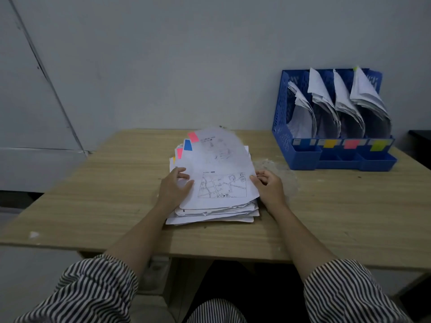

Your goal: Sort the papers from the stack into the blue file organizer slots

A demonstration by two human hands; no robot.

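Stack of papers (213,212) at frame centre on the wooden table (93,194), edges ragged. Top sheet (221,173), pink tab (193,137) at its upper left corner, map drawing on its lower half, is lifted off the stack and blurred at its far end. My left hand (173,188) pinches its left edge, thumb on top. My right hand (269,186) pinches its right edge, fingers curled. More tabs show below: blue (188,145), pink (179,153). Blue file organizer (282,127) at upper right, against the wall, well apart from the stack; all four slots hold papers.
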